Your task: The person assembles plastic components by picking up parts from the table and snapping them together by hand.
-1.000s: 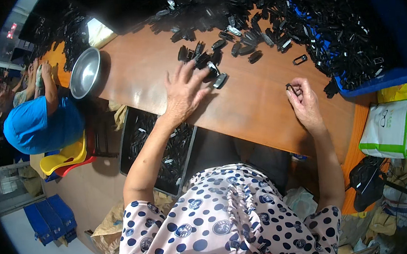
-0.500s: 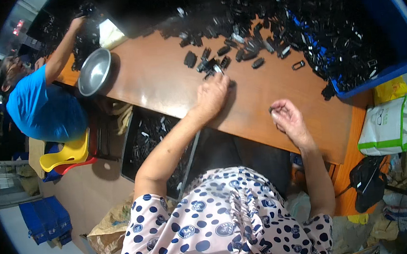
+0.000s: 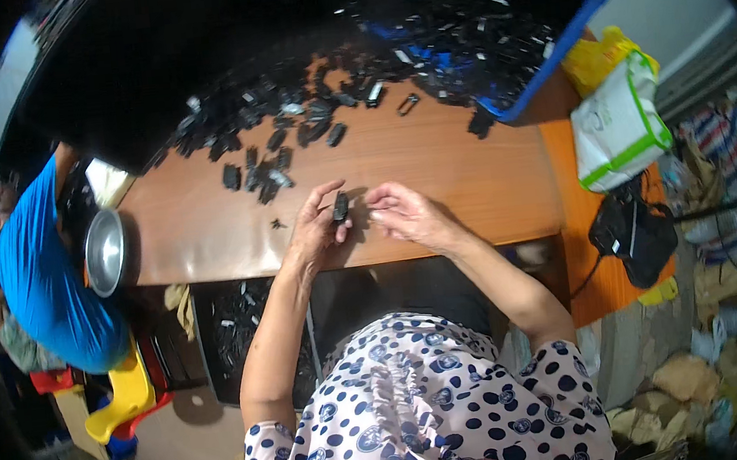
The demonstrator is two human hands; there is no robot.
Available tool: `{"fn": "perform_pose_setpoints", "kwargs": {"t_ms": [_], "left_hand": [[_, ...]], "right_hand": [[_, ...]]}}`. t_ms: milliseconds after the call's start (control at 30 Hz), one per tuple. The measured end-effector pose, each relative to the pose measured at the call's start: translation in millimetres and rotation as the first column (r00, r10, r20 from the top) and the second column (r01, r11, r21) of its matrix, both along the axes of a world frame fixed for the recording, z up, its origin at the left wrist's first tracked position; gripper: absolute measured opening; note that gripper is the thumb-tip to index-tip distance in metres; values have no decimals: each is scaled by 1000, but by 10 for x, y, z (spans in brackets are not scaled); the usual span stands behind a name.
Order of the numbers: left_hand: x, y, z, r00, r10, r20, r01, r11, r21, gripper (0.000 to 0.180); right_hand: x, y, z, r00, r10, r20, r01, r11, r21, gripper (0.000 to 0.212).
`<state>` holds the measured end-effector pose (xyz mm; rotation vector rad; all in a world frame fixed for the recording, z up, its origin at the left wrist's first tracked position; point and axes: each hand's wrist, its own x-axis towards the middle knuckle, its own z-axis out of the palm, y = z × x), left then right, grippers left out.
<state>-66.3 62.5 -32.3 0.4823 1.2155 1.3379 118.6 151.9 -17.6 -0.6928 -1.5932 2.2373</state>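
Note:
My left hand (image 3: 316, 227) holds a small black plastic part (image 3: 341, 207) between thumb and fingers, just above the near edge of the brown wooden table (image 3: 432, 157). My right hand (image 3: 402, 213) sits close beside it on the right, fingertips curled toward the same part, and whether they touch it I cannot tell. Several loose black parts (image 3: 258, 171) lie scattered on the table farther away, to the left of both hands.
A blue crate (image 3: 595, 4) heaped with black parts stands at the back right. A metal bowl (image 3: 104, 252) sits at the table's left end beside a person in a blue shirt (image 3: 44, 270). A white-and-green bag (image 3: 618, 126) and a black bag (image 3: 631, 236) lie right. A tray of parts (image 3: 240, 327) is under the table.
My left hand has come back from the scattered parts with a black part in it. My right hand has moved left to meet it at the table's near edge.

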Motion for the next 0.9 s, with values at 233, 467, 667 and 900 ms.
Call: {"fn": "perform_pose_setpoints", "kwargs": {"t_ms": [233, 467, 667, 900], "left_hand": [[230, 32, 19, 983, -12, 184, 8, 1000, 22, 25], [467, -18, 70, 927, -74, -369, 161, 964, 211, 27], [492, -93, 212, 623, 61, -780, 268, 920, 286, 22], [471, 4, 242, 572, 79, -816, 340, 883, 324, 21]], "right_hand": [[-54, -3, -214, 984, -69, -162, 54, 994, -99, 17], [315, 70, -6, 984, -77, -162, 47, 982, -182, 12], [369, 49, 102, 975, -45, -219, -8, 973, -232, 13], [383, 78, 41, 986, -58, -158, 23, 976, -215, 12]]}}
